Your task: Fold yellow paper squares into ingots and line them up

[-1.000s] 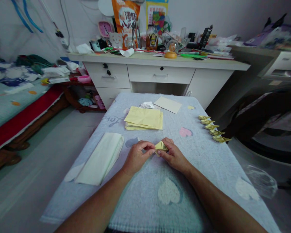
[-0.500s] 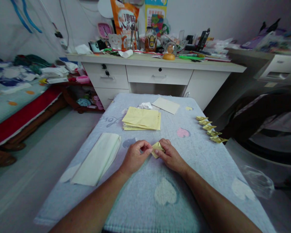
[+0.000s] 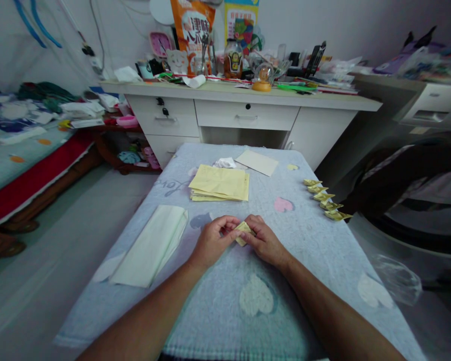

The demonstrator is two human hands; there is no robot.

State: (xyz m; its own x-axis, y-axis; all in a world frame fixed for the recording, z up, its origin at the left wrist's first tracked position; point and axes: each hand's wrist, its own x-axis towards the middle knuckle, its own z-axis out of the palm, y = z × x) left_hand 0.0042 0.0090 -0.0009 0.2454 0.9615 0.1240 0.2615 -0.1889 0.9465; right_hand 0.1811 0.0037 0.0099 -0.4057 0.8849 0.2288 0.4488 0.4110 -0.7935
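Here, 2 hands share 1 small piece of folded yellow paper above the middle of the table, which wears a blue cloth. The left hand pinches its left end between thumb and fingers; the right hand grips the other end, thumb on top. Beyond them lies a stack of yellow paper, with a crumpled tissue and a pale card behind it. 5 folded paper boats line the right edge; a pale folded sheet lies to the left.
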